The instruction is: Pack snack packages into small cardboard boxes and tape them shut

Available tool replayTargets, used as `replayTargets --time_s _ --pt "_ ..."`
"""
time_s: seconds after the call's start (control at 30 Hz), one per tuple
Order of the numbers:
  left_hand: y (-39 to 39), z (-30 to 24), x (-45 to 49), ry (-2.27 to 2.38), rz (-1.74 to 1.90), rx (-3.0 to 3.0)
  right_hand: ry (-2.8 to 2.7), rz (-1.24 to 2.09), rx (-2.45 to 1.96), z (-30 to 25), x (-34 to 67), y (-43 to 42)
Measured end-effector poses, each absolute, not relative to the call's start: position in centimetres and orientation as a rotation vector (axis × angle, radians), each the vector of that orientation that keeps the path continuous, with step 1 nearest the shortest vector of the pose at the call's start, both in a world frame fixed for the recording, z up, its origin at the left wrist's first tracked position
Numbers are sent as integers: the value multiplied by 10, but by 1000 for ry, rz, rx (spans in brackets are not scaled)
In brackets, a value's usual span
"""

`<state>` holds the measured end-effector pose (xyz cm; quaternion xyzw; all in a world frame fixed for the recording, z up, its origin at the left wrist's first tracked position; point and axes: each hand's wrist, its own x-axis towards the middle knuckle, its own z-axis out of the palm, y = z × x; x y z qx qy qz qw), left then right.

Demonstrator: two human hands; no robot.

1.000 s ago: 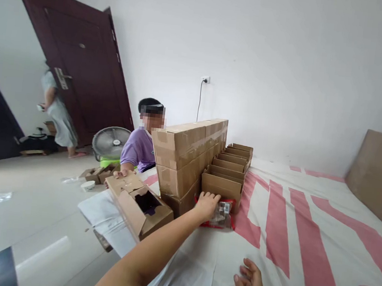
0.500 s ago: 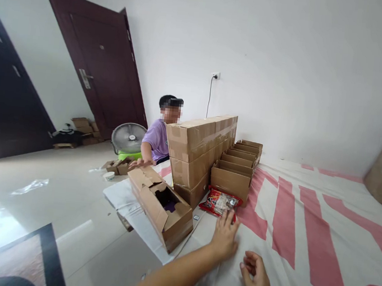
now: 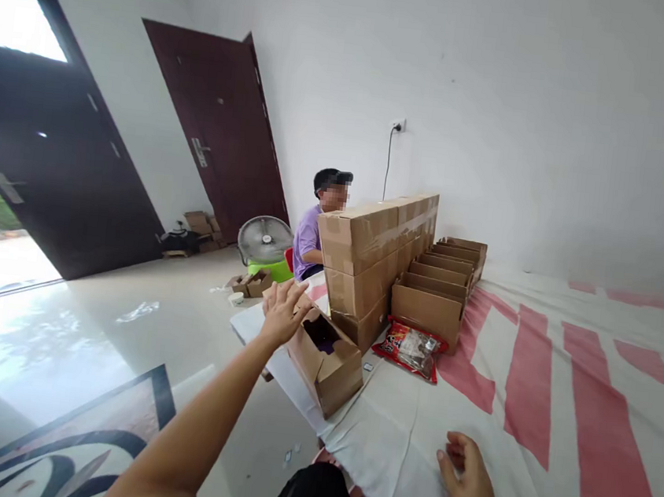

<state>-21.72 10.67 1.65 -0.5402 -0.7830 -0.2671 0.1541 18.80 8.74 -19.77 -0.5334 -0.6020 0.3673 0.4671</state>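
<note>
My left hand (image 3: 285, 312) reaches out over the far part of a long cardboard box (image 3: 342, 380), fingers spread; whether it touches the box I cannot tell. A torn opening in the box's top shows something dark purple inside. My right hand (image 3: 470, 480) hovers low over the cloth-covered table, fingers loosely curled and apart, with nothing in it. Between the hands, farther back, a red food packet (image 3: 412, 348) with a clear window lies flat against a row of open cardboard boxes (image 3: 427, 312).
Taped cartons (image 3: 362, 244) are stacked beside the open boxes. A co-worker (image 3: 308, 238) in a purple shirt sits behind them. A fan (image 3: 265, 240) stands on the floor. The table's cloth (image 3: 532, 380) is white with red marks. A small tag (image 3: 368, 367) lies near the long box.
My left hand has moved from beside the red packet leftward over the long box. The co-worker's hand has left that box's far end. The camera has turned left.
</note>
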Motion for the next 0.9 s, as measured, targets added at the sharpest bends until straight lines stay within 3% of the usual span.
replayTargets --time_s 0.37,0.9 --pt "140 -8 -236 -2565 -373 -1755 -1473 833 -1302 -198 184 88" --pt "91 -14 -143 -2567 -318 -1737 -1401 886 -1244 -190 182 88"
